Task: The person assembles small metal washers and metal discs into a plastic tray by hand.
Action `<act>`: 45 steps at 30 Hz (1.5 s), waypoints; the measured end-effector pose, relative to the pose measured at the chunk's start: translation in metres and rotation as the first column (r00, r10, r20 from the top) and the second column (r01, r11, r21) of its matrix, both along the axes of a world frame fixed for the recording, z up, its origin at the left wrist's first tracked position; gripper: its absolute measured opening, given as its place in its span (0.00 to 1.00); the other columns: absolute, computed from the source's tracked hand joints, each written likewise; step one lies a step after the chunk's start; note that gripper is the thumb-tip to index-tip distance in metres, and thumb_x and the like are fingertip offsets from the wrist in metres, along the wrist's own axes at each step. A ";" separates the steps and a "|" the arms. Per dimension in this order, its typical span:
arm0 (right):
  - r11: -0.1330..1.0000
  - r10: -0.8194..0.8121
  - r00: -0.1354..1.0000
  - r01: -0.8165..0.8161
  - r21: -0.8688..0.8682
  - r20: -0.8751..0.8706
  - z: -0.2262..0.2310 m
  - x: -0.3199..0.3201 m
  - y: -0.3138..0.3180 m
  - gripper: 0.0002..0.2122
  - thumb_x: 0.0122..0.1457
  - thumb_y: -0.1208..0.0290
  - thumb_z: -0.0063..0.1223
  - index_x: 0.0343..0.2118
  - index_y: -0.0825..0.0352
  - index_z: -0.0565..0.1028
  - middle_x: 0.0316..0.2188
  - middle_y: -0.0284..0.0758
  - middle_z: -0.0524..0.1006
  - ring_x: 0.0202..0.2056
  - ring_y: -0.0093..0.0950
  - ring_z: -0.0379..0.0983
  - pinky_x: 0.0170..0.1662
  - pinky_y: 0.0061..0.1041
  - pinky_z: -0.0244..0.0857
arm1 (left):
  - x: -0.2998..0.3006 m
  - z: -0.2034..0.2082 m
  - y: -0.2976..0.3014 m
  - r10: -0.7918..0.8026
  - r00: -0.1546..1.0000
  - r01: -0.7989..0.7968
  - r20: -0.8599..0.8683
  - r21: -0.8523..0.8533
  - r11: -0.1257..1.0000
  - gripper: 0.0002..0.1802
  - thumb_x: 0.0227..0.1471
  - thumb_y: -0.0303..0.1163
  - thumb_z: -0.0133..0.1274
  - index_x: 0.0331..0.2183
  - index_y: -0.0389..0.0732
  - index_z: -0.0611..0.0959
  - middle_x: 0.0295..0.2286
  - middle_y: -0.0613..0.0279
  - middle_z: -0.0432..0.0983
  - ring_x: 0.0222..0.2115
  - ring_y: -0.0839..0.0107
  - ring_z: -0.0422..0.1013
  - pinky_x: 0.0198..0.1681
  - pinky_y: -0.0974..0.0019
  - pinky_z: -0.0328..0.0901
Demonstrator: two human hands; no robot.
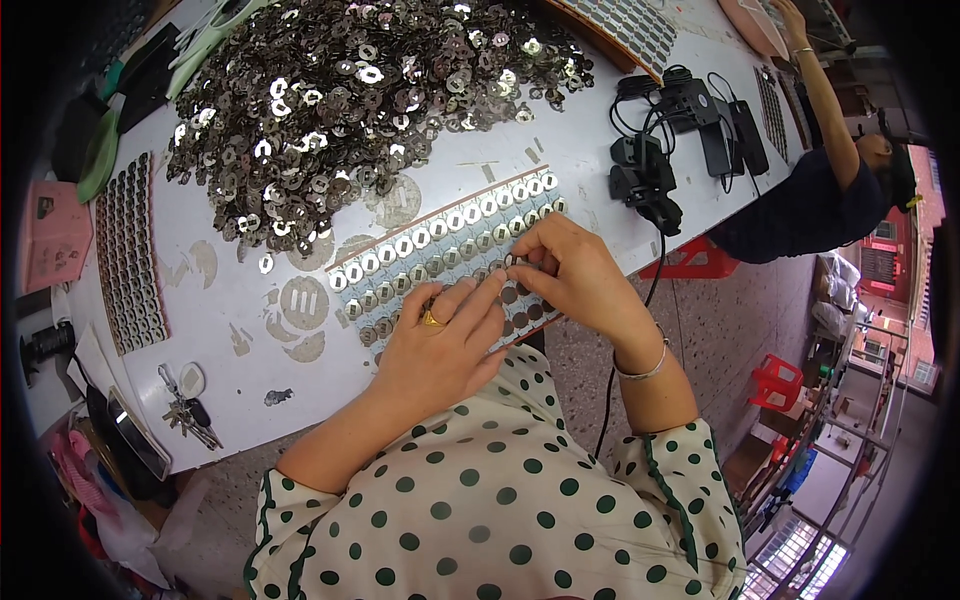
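A rectangular board [436, 262] with rows of round, slotted metal discs lies at an angle before me on the white table. My right hand [575, 275] is over its right half, thumb and index finger pinched on a small metal disc [510, 261] that shows only in part. My left hand [440, 340], a gold ring on one finger, lies across the nearer rows with its fingers stretched out. Its index fingertip meets the right fingertips at that disc. Both hands cover part of the board. Beyond it spreads a large heap of loose slotted metal discs [350, 110].
Another filled board [130, 255] stands at left, near a pink bin [55, 235]. Keys [190, 415] lie near the front edge. Black adapters and cables [650, 170] sit at right. A third board [630, 35] is at the far side. Another person [800, 200] works at right.
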State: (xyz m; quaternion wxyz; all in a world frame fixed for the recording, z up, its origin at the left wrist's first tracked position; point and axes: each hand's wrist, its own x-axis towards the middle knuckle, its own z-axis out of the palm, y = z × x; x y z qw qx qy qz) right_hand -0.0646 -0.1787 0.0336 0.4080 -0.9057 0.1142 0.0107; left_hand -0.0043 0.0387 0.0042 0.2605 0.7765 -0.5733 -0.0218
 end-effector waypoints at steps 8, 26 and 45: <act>0.927 -0.071 0.906 0.214 -0.307 0.416 -0.014 0.072 -0.052 0.08 0.57 0.76 0.62 0.40 0.68 0.79 0.29 0.36 0.79 0.27 0.28 0.74 0.31 0.27 0.69 | -0.002 0.002 -0.001 -0.010 1.000 0.010 0.003 -0.008 1.000 0.23 0.45 0.45 0.64 0.41 0.42 0.81 0.58 0.62 0.69 0.52 0.64 0.66 0.56 0.55 0.57; 0.303 -0.357 0.934 0.147 0.942 -0.031 -0.018 0.074 -0.040 0.09 0.62 0.80 0.57 0.45 0.74 0.78 0.39 0.38 0.81 0.37 0.24 0.79 0.41 0.22 0.75 | 0.023 0.015 -0.008 -0.003 0.937 -0.055 -0.349 -0.157 0.986 0.25 0.49 0.36 0.64 0.48 0.38 0.77 0.57 0.53 0.69 0.50 0.56 0.70 0.55 0.54 0.62; 0.867 0.010 0.957 -0.154 0.474 0.291 0.017 0.065 0.035 0.06 0.62 0.79 0.56 0.42 0.69 0.77 0.37 0.31 0.73 0.35 0.19 0.76 0.38 0.20 0.74 | 0.061 -0.005 -0.010 -0.139 0.388 -0.636 -0.911 -0.374 0.675 0.06 0.61 0.19 0.53 0.41 0.34 0.77 0.38 0.60 0.76 0.37 0.78 0.73 0.43 0.74 0.69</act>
